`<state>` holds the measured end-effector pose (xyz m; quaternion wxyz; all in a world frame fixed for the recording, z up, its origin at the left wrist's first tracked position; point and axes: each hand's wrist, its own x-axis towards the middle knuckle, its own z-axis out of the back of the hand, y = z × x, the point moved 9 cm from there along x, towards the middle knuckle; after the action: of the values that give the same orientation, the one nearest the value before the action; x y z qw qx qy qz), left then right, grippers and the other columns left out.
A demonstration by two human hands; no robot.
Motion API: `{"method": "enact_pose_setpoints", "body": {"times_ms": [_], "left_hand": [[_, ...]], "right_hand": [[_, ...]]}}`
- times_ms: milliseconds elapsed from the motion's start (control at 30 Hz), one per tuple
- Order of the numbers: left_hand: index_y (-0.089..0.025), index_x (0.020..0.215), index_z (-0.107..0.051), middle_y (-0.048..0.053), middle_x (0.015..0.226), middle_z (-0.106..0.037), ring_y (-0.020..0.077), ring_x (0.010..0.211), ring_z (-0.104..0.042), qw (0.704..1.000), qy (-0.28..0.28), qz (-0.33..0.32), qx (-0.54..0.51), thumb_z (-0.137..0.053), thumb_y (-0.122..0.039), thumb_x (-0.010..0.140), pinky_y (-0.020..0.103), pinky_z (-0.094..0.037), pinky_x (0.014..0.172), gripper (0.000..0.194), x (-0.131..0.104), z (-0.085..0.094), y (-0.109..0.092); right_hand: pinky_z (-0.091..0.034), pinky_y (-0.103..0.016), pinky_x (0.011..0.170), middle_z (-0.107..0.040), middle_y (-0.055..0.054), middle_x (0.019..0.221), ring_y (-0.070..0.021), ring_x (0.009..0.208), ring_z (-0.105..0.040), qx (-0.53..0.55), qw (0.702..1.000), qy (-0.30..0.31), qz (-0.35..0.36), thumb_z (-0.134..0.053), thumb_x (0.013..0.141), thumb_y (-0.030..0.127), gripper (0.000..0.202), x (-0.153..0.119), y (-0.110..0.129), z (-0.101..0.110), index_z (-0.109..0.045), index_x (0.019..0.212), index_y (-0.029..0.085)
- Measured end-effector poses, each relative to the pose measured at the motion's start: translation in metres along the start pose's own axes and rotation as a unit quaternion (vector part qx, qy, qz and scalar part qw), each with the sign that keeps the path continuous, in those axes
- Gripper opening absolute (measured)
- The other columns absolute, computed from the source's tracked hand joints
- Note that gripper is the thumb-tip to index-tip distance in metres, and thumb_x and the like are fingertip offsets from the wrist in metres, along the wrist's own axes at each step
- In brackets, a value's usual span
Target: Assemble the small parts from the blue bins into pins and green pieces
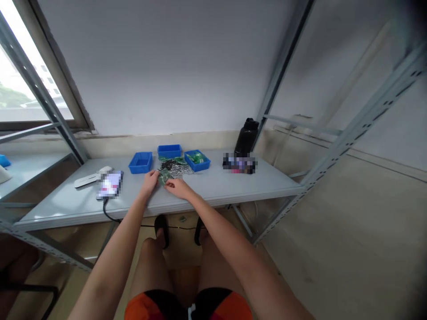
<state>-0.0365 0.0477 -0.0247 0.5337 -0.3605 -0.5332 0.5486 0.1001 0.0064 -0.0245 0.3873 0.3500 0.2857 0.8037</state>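
Note:
A small green-printed clear packet (164, 177) lies between my hands near the front of the table. My left hand (151, 180) pinches its left edge, while my right hand (178, 188) has its fingers closed on the lower right edge. Just behind the packet is a pile of dark and silvery metal pieces (175, 167), too small to tell apart. Three blue trays stand around the pile: one at the left (140, 163), one at the back (169, 151), and one at the right (197, 161) holding green-printed packets.
A phone (110, 184) with a cable and a white device (87, 181) lie at the left of the grey table (213, 191). A black bottle (247, 137) and a blurred-out object (239, 164) are at the right. Metal shelf posts rise at both ends.

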Motion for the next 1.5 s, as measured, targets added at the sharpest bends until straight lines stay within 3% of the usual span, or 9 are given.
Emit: {"method": "enact_pose_setpoints", "body": {"times_ms": [200, 400, 667, 833, 1000, 1300, 1433, 1500], "left_hand": [[-0.021, 0.054, -0.039, -0.005, 0.049, -0.036, 0.0097, 0.046, -0.036, 0.998, -0.026, -0.02, -0.05, -0.05, -0.033, 0.066, 0.022, -0.032, 0.045, 0.02, 0.007, -0.007, -0.001], [-0.02, 0.057, -0.043, -0.004, 0.053, -0.039, 0.0109, 0.051, -0.039, 0.998, -0.028, -0.049, -0.04, -0.046, -0.034, 0.068, 0.023, -0.034, 0.049, 0.018, -0.001, -0.003, -0.004], [-0.02, 0.055, -0.041, -0.004, 0.051, -0.037, 0.0114, 0.053, -0.036, 0.995, -0.029, -0.095, 0.022, -0.048, -0.031, 0.071, 0.024, -0.028, 0.051, 0.02, -0.013, -0.005, -0.021], [-0.017, 0.057, -0.051, -0.003, 0.052, -0.046, 0.0112, 0.054, -0.04, 0.992, 0.017, -0.114, 0.048, -0.051, -0.026, 0.07, 0.024, -0.032, 0.054, 0.015, -0.017, -0.017, -0.026], [-0.015, 0.069, -0.06, -0.003, 0.052, -0.05, 0.0119, 0.052, -0.043, 0.992, 0.042, -0.11, 0.049, -0.056, -0.033, 0.072, 0.025, -0.034, 0.054, 0.019, -0.017, -0.024, -0.026], [-0.016, 0.066, -0.062, -0.001, 0.05, -0.052, 0.0136, 0.052, -0.045, 0.988, 0.047, -0.115, 0.089, -0.059, -0.04, 0.076, 0.026, -0.033, 0.053, 0.026, -0.019, -0.026, -0.028], [-0.017, 0.05, -0.053, -0.001, 0.046, -0.047, 0.0128, 0.05, -0.041, 0.981, 0.063, -0.134, 0.122, -0.053, -0.044, 0.082, 0.027, -0.029, 0.052, 0.041, -0.02, -0.03, -0.03], [-0.017, 0.053, -0.056, -0.001, 0.047, -0.048, 0.013, 0.05, -0.041, 0.981, 0.057, -0.138, 0.121, -0.053, -0.04, 0.082, 0.026, -0.031, 0.053, 0.038, -0.02, -0.029, -0.03]], "right_hand": [[-0.045, -0.026, 0.071, -0.07, -0.004, 0.081, -0.0144, 0.074, -0.061, -0.02, 0.998, -0.052, -0.006, -0.058, 0.082, 0.02, 0.011, 0.011, -0.024, 0.022, -0.069, 0.084, 0.017], [-0.048, -0.029, 0.077, -0.071, -0.006, 0.088, -0.0154, 0.078, -0.064, 0.031, 0.992, -0.121, -0.033, -0.06, 0.085, 0.034, 0.019, 0.007, -0.03, 0.031, -0.068, 0.09, 0.018], [-0.051, -0.028, 0.068, -0.069, -0.004, 0.079, -0.0154, 0.074, -0.064, 0.154, 0.979, -0.109, -0.082, -0.051, 0.088, 0.048, 0.032, 0.005, -0.043, 0.03, -0.066, 0.095, 0.02], [-0.051, -0.027, 0.069, -0.067, -0.002, 0.077, -0.0146, 0.075, -0.064, 0.135, 0.984, -0.105, -0.051, -0.06, 0.081, 0.034, 0.015, 0.011, -0.048, 0.027, -0.064, 0.08, 0.02], [-0.05, -0.024, 0.058, -0.062, 0.001, 0.067, -0.0137, 0.066, -0.064, 0.2, 0.967, -0.124, -0.099, -0.056, 0.083, 0.027, 0.011, 0.012, -0.06, 0.027, -0.058, 0.076, 0.019], [-0.047, -0.021, 0.051, -0.061, 0.002, 0.07, -0.0117, 0.06, -0.063, 0.232, 0.955, -0.149, -0.11, -0.055, 0.083, 0.029, 0.01, 0.015, -0.068, 0.03, -0.056, 0.089, 0.02], [-0.046, -0.019, 0.05, -0.06, 0.003, 0.07, -0.0106, 0.059, -0.062, 0.237, 0.952, -0.154, -0.115, -0.055, 0.084, 0.029, 0.015, 0.014, -0.069, 0.031, -0.056, 0.098, 0.021], [-0.046, -0.02, 0.05, -0.06, 0.003, 0.071, -0.0105, 0.059, -0.062, 0.233, 0.954, -0.152, -0.108, -0.055, 0.085, 0.029, 0.021, 0.014, -0.066, 0.032, -0.056, 0.104, 0.022]]}}
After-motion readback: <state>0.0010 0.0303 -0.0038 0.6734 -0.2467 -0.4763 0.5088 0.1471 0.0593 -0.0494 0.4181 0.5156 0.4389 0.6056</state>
